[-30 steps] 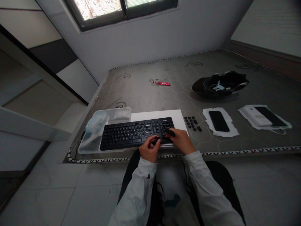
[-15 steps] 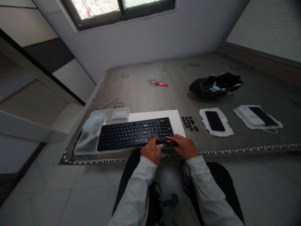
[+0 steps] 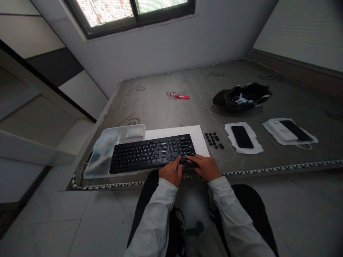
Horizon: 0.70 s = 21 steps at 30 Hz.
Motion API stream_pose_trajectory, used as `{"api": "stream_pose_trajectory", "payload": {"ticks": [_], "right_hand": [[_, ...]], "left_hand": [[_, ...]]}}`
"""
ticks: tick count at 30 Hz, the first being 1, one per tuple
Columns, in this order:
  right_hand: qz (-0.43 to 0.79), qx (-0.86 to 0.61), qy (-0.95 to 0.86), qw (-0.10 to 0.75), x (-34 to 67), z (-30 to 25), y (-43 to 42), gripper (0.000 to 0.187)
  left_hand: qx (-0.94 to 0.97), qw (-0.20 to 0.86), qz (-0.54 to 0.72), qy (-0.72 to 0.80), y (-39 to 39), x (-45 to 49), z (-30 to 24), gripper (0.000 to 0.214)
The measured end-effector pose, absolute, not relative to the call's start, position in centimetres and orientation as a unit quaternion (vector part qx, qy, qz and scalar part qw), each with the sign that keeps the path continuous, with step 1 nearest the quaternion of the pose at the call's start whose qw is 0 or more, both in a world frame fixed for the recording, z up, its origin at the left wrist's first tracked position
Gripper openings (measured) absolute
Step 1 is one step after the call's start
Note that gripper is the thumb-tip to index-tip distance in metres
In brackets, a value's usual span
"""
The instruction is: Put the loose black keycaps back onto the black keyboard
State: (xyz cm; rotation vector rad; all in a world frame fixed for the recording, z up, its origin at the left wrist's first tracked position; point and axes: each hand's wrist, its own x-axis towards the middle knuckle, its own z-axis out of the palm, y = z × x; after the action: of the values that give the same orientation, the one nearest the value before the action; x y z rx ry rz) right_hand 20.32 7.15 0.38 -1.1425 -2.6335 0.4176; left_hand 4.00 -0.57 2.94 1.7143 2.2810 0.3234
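A black keyboard lies slanted near the front edge of the patterned surface, across a white sheet and a clear plastic tray. My left hand is at its lower right part, fingers curled and the index fingertip on the keys. My right hand reaches over the lower right corner, its fingertips close to the left ones on the number pad. Any small part between the fingertips is hidden. Several loose black keycaps lie to the right of the white sheet.
A phone rests on white paper to the right. Beyond it sit a white device and a dark phone-like slab. Further back are a black cap holding a mask and a red packet.
The right hand's fingers have shifted slightly over the number pad, and the left index finger reaches further onto the keys. The whole view has drifted slightly; the keyboard stays in place.
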Motion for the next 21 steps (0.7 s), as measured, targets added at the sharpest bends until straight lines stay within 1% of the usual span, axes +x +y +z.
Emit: {"api": "stream_pose_trajectory", "payload": {"ticks": [3, 12, 15, 21], "right_hand": [[0.149, -0.394, -0.901, 0.106, 20.16, 0.72, 7.14, 0.056], [0.137, -0.397, -0.902, 0.096, 20.08, 0.96, 7.11, 0.052], [0.137, -0.397, -0.903, 0.096, 19.96, 0.90, 7.01, 0.047], [0.144, -0.398, -0.899, 0.112, 19.67, 0.65, 6.81, 0.038]], "left_hand": [[0.593, 0.129, 0.114, 0.787, -0.59, 4.06, 2.82, 0.039], [0.594, 0.129, 0.114, 0.786, -0.52, 4.30, 2.54, 0.039], [0.604, 0.130, 0.104, 0.779, -0.56, 4.35, 2.49, 0.039], [0.605, 0.165, 0.090, 0.773, -0.48, 4.50, 3.09, 0.044]]}}
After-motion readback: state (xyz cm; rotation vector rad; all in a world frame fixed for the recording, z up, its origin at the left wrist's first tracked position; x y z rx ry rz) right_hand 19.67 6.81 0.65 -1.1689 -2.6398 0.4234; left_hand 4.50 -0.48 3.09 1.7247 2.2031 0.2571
